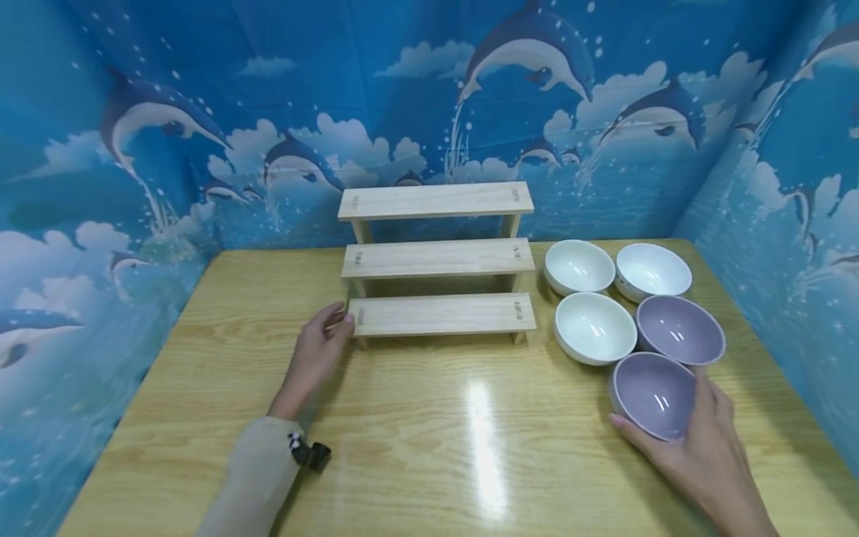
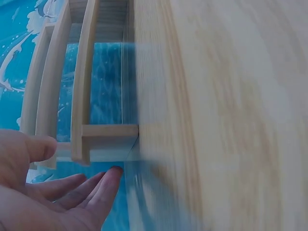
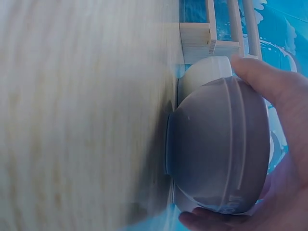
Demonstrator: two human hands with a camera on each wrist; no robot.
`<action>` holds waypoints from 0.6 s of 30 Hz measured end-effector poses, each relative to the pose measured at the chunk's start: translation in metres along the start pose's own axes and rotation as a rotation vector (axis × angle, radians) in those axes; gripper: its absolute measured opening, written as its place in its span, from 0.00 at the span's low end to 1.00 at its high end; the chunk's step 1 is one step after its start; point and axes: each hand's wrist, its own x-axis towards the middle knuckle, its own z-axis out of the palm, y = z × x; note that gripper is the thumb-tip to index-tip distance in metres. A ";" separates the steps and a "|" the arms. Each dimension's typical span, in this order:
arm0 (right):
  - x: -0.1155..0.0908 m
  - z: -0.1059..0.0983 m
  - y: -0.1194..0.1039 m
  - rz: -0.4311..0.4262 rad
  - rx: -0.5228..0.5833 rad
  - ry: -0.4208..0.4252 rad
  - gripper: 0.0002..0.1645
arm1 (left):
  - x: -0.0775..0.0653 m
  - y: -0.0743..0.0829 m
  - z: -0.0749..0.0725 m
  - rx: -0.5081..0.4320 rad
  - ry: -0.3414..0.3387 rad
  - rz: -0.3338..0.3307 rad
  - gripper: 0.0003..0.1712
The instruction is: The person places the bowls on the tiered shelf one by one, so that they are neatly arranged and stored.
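At the right, my right hand (image 1: 708, 455) grips the nearest purple bowl (image 1: 652, 395), thumb on its near left side and fingers round its right. The right wrist view shows that bowl (image 3: 216, 144) upright, with the thumb at its rim and fingers curled along the opposite side. My left hand (image 1: 315, 358) is by the left end of a three-step wooden rack (image 1: 443, 315), fingertips right at the lowest board. Seen from the left wrist, the thumb and fingers of this hand (image 2: 57, 192) are spread apart beside the rack's end (image 2: 81, 144), with nothing gripped between them.
Behind the held bowl stand another purple bowl (image 1: 681, 330), a pale green bowl (image 1: 595, 328), a second pale bowl (image 1: 579, 267) and a white bowl (image 1: 653, 271), close together. Blue dolphin-print cloth (image 1: 376, 97) surrounds the wooden table (image 1: 403, 440) at back and sides.
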 end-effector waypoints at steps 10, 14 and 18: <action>0.000 -0.002 -0.001 0.070 -0.009 -0.053 0.82 | 0.015 0.003 0.015 -0.024 0.028 -0.065 0.38; 0.001 -0.003 -0.001 0.081 -0.009 -0.052 0.82 | 0.016 0.005 0.020 -0.034 0.031 -0.067 0.37; 0.000 -0.002 0.000 0.079 -0.006 -0.045 0.82 | 0.016 0.002 0.021 -0.052 0.006 -0.014 0.37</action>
